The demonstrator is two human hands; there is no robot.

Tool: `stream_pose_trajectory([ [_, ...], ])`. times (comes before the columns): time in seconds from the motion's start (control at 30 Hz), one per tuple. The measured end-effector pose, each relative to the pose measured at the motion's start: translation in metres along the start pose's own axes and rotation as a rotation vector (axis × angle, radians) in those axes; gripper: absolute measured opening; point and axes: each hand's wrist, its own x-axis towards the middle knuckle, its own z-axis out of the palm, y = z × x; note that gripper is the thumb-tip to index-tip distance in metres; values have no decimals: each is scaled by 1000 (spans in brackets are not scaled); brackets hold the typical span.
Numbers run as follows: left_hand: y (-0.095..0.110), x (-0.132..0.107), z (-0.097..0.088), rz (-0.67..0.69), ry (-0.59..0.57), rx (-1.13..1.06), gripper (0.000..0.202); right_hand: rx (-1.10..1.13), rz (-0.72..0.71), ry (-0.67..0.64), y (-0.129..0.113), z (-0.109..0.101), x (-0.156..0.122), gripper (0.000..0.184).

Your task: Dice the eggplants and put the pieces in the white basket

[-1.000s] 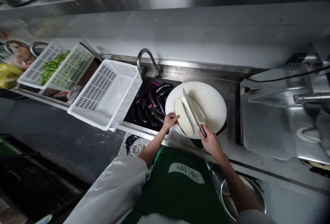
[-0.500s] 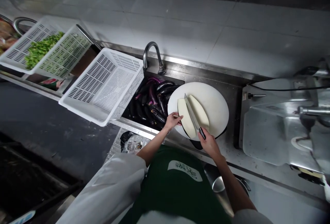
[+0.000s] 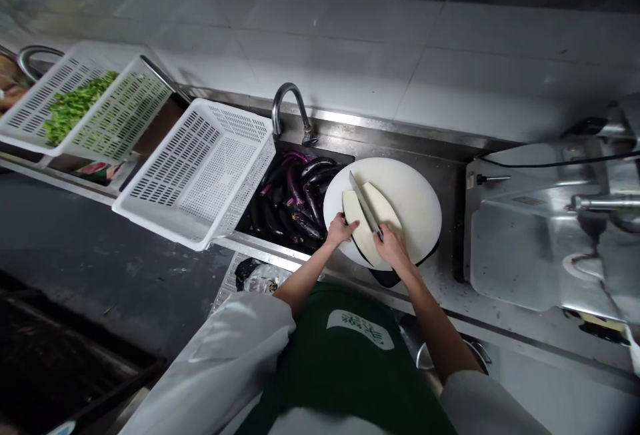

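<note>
Two pale eggplant halves lie cut side up on a round white cutting board (image 3: pixel 420 201). My left hand (image 3: pixel 341 229) grips the left eggplant half (image 3: pixel 361 228), thumb over its cut face and fingers along the dark-skinned outer side. In my right hand (image 3: pixel 393 246) is a kitchen knife (image 3: pixel 364 203), held by its dark handle. Its blade points away from me, lying along the gap between the left half and the right eggplant half (image 3: pixel 384 207). The lower end of the right half is partly hidden by my right hand.
Whole dark eggplants (image 3: pixel 295 201) fill the sink left of the board, below a curved faucet (image 3: pixel 290 91). A white perforated basket (image 3: pixel 200 168) rests on the sink's edge. Farther left, another basket (image 3: pixel 120 115) holds chopped greens (image 3: pixel 75 108). A metal machine (image 3: pixel 520 248) stands at right.
My right hand and the knife have moved forward and slightly left along the eggplant halves. My left hand has closed more over the left half's edge. The view has shifted a little.
</note>
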Motion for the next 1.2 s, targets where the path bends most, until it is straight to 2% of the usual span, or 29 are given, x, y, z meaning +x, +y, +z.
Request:
stream_pose_trajectory([
  [0.1, 6, -7, -5, -31, -43, -169, 58, -41, 29, 15, 12, -6, 1, 40],
  [0.17, 14, -17, -16, 99, -47, -217, 56, -60, 57, 22, 24, -8, -6, 41],
  [0.27, 31, -29, -35, 546, 38, -75, 53, -89, 81, 24, 38, -8, -18, 40],
  [0.37, 38, -26, -43, 1000, 102, 260, 37, -128, 89, 17, 42, -7, -25, 37],
  [0.4, 35, -21, -43, 1098, 91, 385, 30, -143, 96, 10, 41, -6, -26, 37],
  [0.47, 22, -10, -40, 1190, 18, 614, 26, -162, 107, -6, 36, -6, -26, 35],
  [0.57, -5, -2, -40, 1170, -172, 840, 43, -172, 124, -21, 27, -10, -23, 33],
  [0.63, -19, -5, -46, 1146, -278, 887, 56, -173, 127, -27, 22, -14, -20, 33],
  [0.7, -23, -7, -53, 1139, -314, 870, 62, -171, 122, -31, 19, -18, -18, 36],
  [0.77, -21, -4, -54, 1129, -280, 820, 52, -172, 116, -34, 16, -21, -18, 40],
  [0.87, -10, 12, -45, 1066, -103, 730, 33, -195, 109, -60, 11, -21, -22, 43],
  [0.97, -3, 31, -33, 1013, 30, 702, 30, -227, 74, -84, 8, -18, -26, 46],
  [1.07, 3, 38, -33, 968, 59, 725, 34, -248, 67, -92, 9, -14, -27, 47],
  [1.13, 9, 37, -40, 967, -32, 791, 38, -253, 86, -86, 14, -13, -26, 46],
  [1.2, 18, 39, -47, 1009, -268, 931, 48, -249, 104, -69, 20, -14, -26, 45],
])
